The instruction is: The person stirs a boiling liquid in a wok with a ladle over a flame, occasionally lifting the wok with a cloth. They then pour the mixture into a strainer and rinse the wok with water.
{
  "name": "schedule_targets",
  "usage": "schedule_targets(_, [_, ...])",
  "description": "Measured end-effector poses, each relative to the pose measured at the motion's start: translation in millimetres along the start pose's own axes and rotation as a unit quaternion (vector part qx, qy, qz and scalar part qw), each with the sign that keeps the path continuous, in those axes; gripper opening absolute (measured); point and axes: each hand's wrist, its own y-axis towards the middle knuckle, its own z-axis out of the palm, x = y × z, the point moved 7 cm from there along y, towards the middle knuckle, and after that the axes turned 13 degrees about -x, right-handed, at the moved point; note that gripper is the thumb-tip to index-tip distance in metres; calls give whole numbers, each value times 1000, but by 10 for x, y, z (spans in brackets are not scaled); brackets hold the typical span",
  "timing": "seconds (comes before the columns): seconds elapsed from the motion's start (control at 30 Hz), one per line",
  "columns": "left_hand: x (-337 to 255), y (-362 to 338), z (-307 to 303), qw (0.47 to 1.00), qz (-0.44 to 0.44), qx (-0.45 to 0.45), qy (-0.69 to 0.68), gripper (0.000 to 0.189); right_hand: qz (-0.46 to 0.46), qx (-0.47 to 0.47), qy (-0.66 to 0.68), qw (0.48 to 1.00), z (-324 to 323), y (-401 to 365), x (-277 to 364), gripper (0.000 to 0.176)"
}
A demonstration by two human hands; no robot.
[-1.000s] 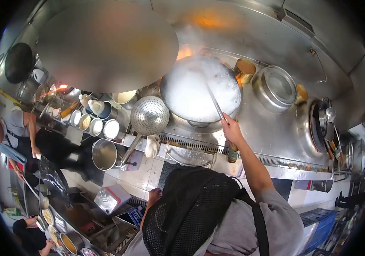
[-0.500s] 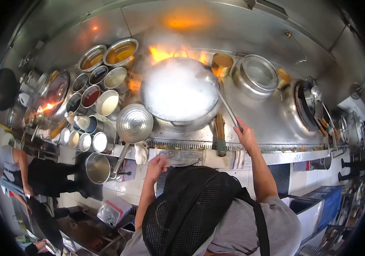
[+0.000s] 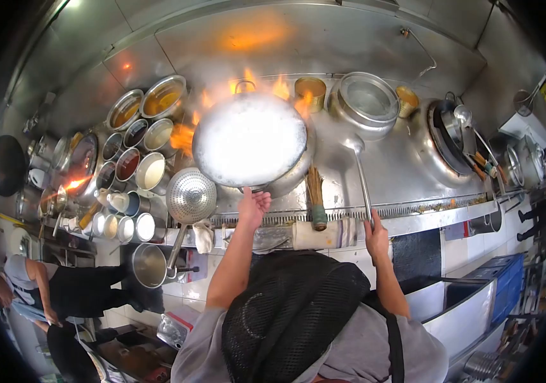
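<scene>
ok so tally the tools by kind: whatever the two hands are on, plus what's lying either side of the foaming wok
wok: 1, left hand at its near rim
ladle: 1, in right hand
perforated strainer: 1
bamboo brush: 1
total: 4

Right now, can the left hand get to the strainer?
Probably yes. The left hand is at the near rim of the wok, and the strainer lies just to its left with nothing between them. The flames burn farther back, off that path.
</scene>
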Motion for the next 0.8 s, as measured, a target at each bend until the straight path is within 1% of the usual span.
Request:
schedule_targets(0.03, [21,86,-48,1000,11,-29,1,57,3,5,-12,1000,-11,-69,-120,48])
schedule_targets(0.07, [6,83,-23,999,15,-33,3,57,6,12,-23,1000,-4,-134,-226,48])
schedule_targets(0.13, [-28,53,3,995,37,-77,56,56,16,25,-14,999,54,-242,-417,48])
schedule_targets(0.23, [30,17,95,995,32,-75,57,55,21,39,-10,999,179,-291,-479,52])
schedule_targets(0.3, [56,-11,86,994,41,-88,49,54,8,38,22,999,255,-285,-426,57])
schedule_targets(0.33, [40,-29,97,993,60,-85,51,54,7,63,29,998,323,-278,-409,62])
schedule_targets(0.37, [18,-32,116,992,82,-79,53,53,0,68,30,997,384,-268,-401,62])
schedule_targets(0.43, [2,-51,118,990,90,-89,57,54,-58,65,62,994,531,-232,-315,64])
schedule_targets(0.47, [-5,-51,109,989,93,-93,68,55,-57,86,63,993,592,-232,-283,69])
schedule_targets(0.5, [-11,-51,99,987,96,-98,78,56,-64,90,68,992,633,-236,-251,69])
schedule_targets(0.57, [-27,-45,86,986,97,-110,81,57,-41,135,50,989,761,-287,-258,76])
schedule_targets(0.6, [-19,-44,83,985,92,-117,88,57,-14,178,7,984,815,-323,-295,81])
schedule_targets(0.7, [-43,-54,84,980,86,-145,104,57,-51,155,9,987,851,-368,-288,83])
schedule_targets(0.77, [-47,-96,96,978,97,-155,104,57,-57,159,18,985,881,-377,-326,83])
schedule_targets(0.8, [-40,-126,97,976,103,-161,103,57,-69,145,32,987,878,-368,-327,83])
